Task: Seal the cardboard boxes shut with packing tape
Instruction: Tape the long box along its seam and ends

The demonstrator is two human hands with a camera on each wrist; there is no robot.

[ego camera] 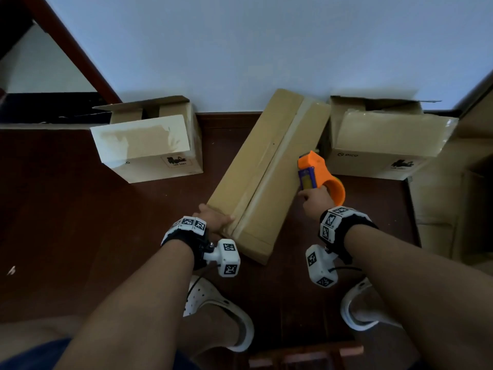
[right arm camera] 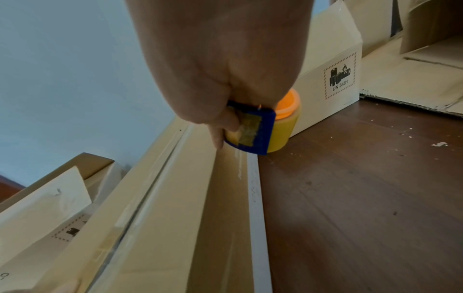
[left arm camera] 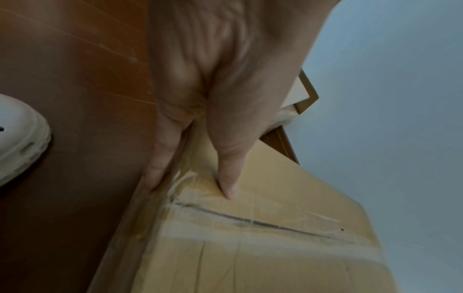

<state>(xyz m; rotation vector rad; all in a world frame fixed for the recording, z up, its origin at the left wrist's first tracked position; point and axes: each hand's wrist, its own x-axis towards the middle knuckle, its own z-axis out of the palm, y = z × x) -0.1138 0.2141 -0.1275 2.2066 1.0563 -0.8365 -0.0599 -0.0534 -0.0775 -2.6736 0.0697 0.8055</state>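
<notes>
Long, flat, tan cardboard box [ego camera: 266, 172] lying diagonally on the dark brown wooden floor [ego camera: 80, 222], near end toward the feet, far end close to the pale wall. Glossy clear packing tape [left arm camera: 250, 228] already running the length of the top seam, wrinkled where it folds over the near end. Left hand [ego camera: 213, 218] planted on that near end, fingers [left arm camera: 160, 158] straight, one down the end face and one flat on top, pinning the box. Right hand [ego camera: 316, 201] wrapped tight round an orange plastic tape dispenser [ego camera: 317, 173] with a blue blade guard and a yellowish roll, held against the box's right long edge about midway along.

Judging by this, a strip going down the right side edge. Best done by keeping the dispenser low and angled into the corner, pulling steadily along the edge, holding the strip taut to avoid bubbles, and bracing firmly with the left hand against sliding on the smooth boards. Matte, slightly dented card; slick tape likely to crease if slack.

Two shorter white-and-tan cardboard boxes, left one [ego camera: 149, 148] and right one [ego camera: 381, 148], standing by the wall with flaps open, untaped on top.
</notes>
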